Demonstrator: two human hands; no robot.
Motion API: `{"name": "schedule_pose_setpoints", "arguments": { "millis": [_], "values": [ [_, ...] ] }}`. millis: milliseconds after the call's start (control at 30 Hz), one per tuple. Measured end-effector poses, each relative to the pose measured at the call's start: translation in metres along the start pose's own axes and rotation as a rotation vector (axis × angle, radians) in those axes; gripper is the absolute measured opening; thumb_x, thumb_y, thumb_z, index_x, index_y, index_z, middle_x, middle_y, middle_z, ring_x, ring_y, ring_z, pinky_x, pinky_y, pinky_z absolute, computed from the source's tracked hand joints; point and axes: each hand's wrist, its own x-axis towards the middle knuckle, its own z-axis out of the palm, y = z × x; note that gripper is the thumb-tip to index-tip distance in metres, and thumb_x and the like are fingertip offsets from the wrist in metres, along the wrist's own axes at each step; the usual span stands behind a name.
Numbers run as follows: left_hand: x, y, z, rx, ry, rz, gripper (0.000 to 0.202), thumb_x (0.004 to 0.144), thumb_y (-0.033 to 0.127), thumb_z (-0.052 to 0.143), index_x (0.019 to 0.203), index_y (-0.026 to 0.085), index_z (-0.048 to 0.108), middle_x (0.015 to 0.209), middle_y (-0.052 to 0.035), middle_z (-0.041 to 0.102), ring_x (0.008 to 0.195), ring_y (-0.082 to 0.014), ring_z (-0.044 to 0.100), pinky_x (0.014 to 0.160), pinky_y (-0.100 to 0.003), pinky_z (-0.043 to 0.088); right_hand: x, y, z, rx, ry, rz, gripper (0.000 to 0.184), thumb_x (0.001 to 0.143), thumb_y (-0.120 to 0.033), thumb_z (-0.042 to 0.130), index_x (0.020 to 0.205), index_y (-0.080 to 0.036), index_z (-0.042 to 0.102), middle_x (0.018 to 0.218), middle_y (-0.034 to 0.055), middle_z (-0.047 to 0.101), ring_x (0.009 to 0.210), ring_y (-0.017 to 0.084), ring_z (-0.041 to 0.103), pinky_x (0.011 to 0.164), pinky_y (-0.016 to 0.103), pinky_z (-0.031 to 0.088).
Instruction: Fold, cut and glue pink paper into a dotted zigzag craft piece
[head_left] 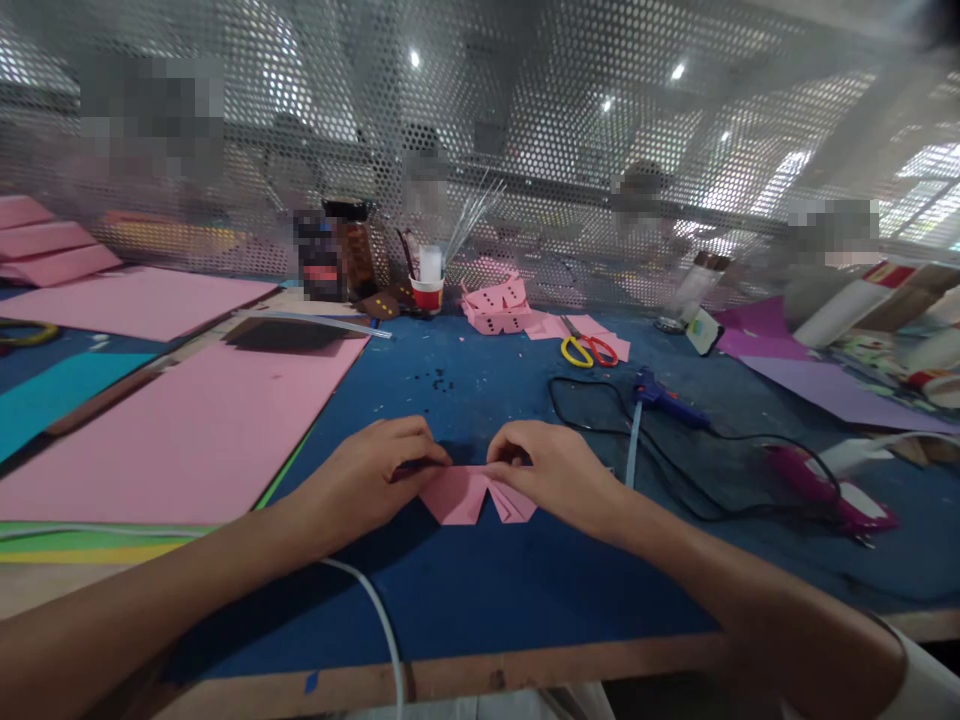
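Observation:
Both hands pinch the top edge of a small folded pink paper piece (459, 496) above the blue table mat (465, 590). My left hand (375, 462) is closed on its left end, thumb in front. My right hand (551, 468) grips nearer the right end, fingers curled behind. The paper has angled lower corners, a notch in the middle and layered pleats on the right. Behind it stands a pink paper shape with black dots (496, 308). To the right of my right hand lie a blue glue gun (671, 402) and a clear glue stick (634, 445).
Scissors (589, 350) with yellow and red handles rest on pink scraps. Large pink sheets (180, 420) lie at the left. A black cord (660, 470) loops across the right side by a magenta tool (832, 490). A cup (427, 292) stands before the perforated screen (525, 130).

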Motion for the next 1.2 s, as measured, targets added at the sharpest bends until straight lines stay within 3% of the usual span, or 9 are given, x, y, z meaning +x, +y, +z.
{"name": "schedule_pose_setpoints", "arguments": {
  "millis": [233,533,700,833,933,1000,1200],
  "values": [
    [0.003,-0.001,-0.005,-0.038,0.017,-0.088,0.019,0.092,0.022,0.051,0.09,0.02,0.07,0.09,-0.002,0.067,0.081,-0.0163,0.062,0.072,-0.027,0.044,0.0,0.009,-0.003,-0.094,0.021,0.007,0.004,0.089,-0.02,0.067,0.089,-0.024,0.068,0.089,-0.0026,0.071,0.084,0.015,0.063,0.072,0.026,0.041],
    [0.0,0.015,-0.004,-0.138,-0.058,-0.197,0.032,0.087,0.042,0.063,0.113,0.024,0.071,0.107,-0.0027,0.075,0.095,-0.0223,0.067,0.081,-0.029,0.048,0.0,-0.001,-0.001,-0.123,0.081,-0.138,0.004,0.094,-0.021,0.065,0.092,-0.023,0.068,0.092,-0.0024,0.072,0.087,0.016,0.062,0.079,0.029,0.04],
    [-0.002,0.019,-0.002,-0.264,-0.1,-0.284,0.022,0.089,0.035,0.058,0.101,0.024,0.073,0.092,0.0012,0.075,0.083,-0.0184,0.066,0.071,-0.026,0.046,-0.001,-0.005,-0.002,-0.187,0.137,-0.265,0.007,0.098,-0.025,0.061,0.094,-0.022,0.067,0.093,-0.0004,0.071,0.089,0.017,0.061,0.081,0.032,0.039],
    [0.0,0.017,-0.005,-0.379,-0.031,-0.366,0.019,0.086,0.037,0.061,0.088,0.021,0.071,0.078,0.0012,0.07,0.073,-0.0171,0.061,0.065,-0.025,0.043,-0.004,-0.011,-0.006,-0.285,0.314,-0.322,0.013,0.099,-0.022,0.058,0.109,-0.023,0.065,0.114,0.0046,0.067,0.107,0.022,0.057,0.093,0.04,0.037],
    [0.003,0.01,-0.006,-0.541,0.025,-0.379,0.023,0.086,0.042,0.064,0.085,0.019,0.067,0.077,0.0003,0.068,0.071,-0.0161,0.06,0.064,-0.024,0.043,-0.005,-0.012,-0.007,-0.254,0.451,-0.256,0.013,0.096,-0.02,0.06,0.107,-0.024,0.064,0.112,0.0058,0.063,0.109,0.024,0.055,0.096,0.043,0.038],
    [0.003,0.004,-0.005,-0.642,0.039,-0.386,0.027,0.085,0.045,0.066,0.086,0.018,0.066,0.077,0.0001,0.067,0.07,-0.0154,0.059,0.062,-0.024,0.041,-0.004,-0.01,-0.005,-0.125,0.476,-0.165,0.01,0.093,-0.019,0.062,0.102,-0.024,0.062,0.107,0.0058,0.061,0.105,0.023,0.056,0.093,0.041,0.042],
    [0.002,-0.004,-0.004,-0.757,0.084,-0.406,0.033,0.085,0.05,0.068,0.092,0.018,0.063,0.081,-0.0001,0.065,0.072,-0.0146,0.058,0.062,-0.022,0.039,0.001,-0.001,0.008,0.316,0.306,0.149,0.011,0.092,-0.028,0.062,0.096,-0.022,0.054,0.092,0.0016,0.063,0.084,0.017,0.063,0.078,0.033,0.051]
  ]
}}
